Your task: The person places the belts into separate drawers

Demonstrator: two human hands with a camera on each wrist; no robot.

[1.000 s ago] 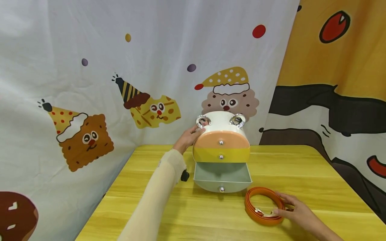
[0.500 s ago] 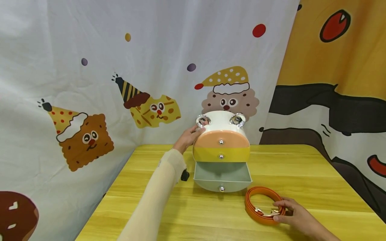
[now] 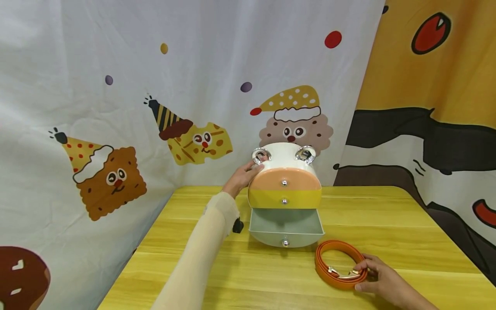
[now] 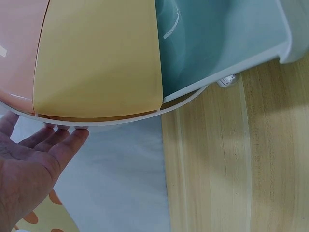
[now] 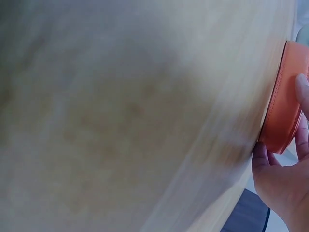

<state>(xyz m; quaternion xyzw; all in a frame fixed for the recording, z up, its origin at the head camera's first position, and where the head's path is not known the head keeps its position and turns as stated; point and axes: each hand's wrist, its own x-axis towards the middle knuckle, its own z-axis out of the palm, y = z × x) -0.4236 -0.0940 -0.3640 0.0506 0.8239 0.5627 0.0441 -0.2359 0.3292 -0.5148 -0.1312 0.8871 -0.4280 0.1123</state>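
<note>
A small drawer cabinet [image 3: 284, 200] stands on the table, with peach and yellow drawers closed and silver rings on its white top. Its sage-green bottom drawer [image 3: 286, 239] is pulled out, and nothing shows inside. Against the cabinet's left side rests my left hand [image 3: 245, 177], fingers extended along the shell in the left wrist view. In front and to the right lies a coiled orange belt [image 3: 322, 271] with a gold buckle [image 3: 342, 274]. My right hand [image 3: 381, 277] grips the coil's right side, fingertips over its rim beside the buckle. The right wrist view shows fingertips against the belt's stitched outer face [image 5: 285, 106].
The wooden table [image 3: 271, 280] carries both things. A small black object [image 3: 238, 226] shows beside the cabinet, under the left wrist. Behind the table hangs a printed cloth [image 3: 209, 51] with cartoon figures.
My right hand's fingers have shifted on the coil: the thumb has gone from beside the buckle to the outer lower right edge. The left hand, cabinet and belt stay nearly in place.
</note>
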